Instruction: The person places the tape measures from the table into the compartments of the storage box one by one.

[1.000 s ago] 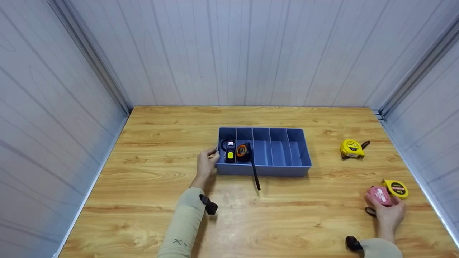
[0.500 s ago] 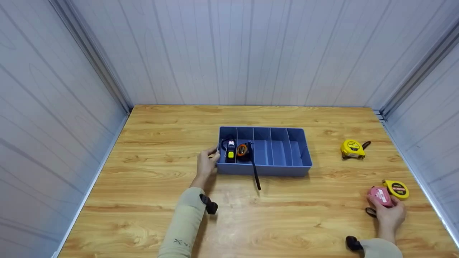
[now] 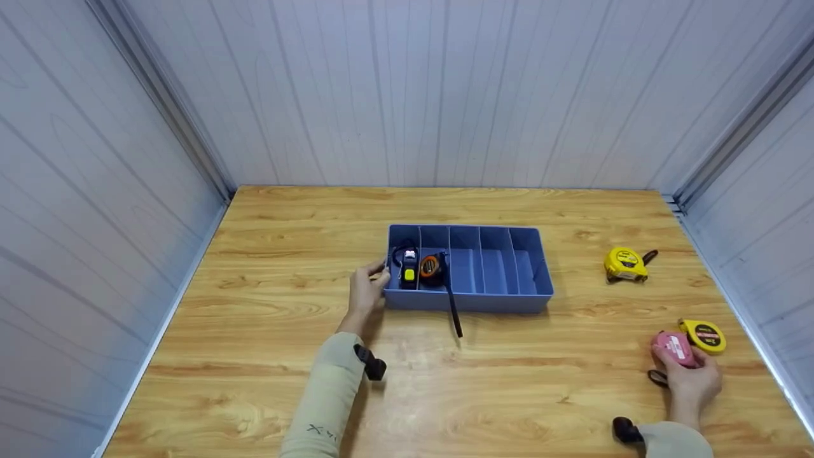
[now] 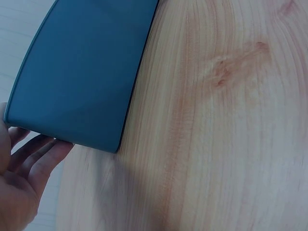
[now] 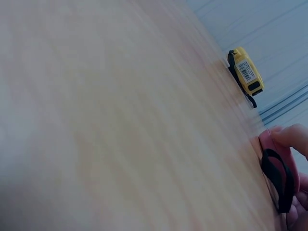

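Note:
My left hand (image 3: 365,294) holds the left end of a blue-grey divided box (image 3: 467,302). In the left wrist view its fingers (image 4: 45,161) lie against the box's end wall (image 4: 77,82), the thumb up by the rim. At the right of the table, my right hand (image 3: 693,385) grips a pink tape measure (image 3: 674,348) by its sides. A black wrist strap (image 5: 276,175) hangs from that tape measure. Inside the box, a black-and-yellow tape measure (image 3: 409,270) fills the leftmost compartment. A black-and-orange tape measure (image 3: 431,267) sits in the second, its strap (image 3: 454,312) draped over the front wall.
Right behind the pink one lies a yellow tape measure (image 3: 704,336). Another yellow tape measure (image 3: 624,264) with a black strap is farther back on the wooden table (image 3: 267,267). Pale panel walls (image 3: 407,95) enclose the table at the back and both sides.

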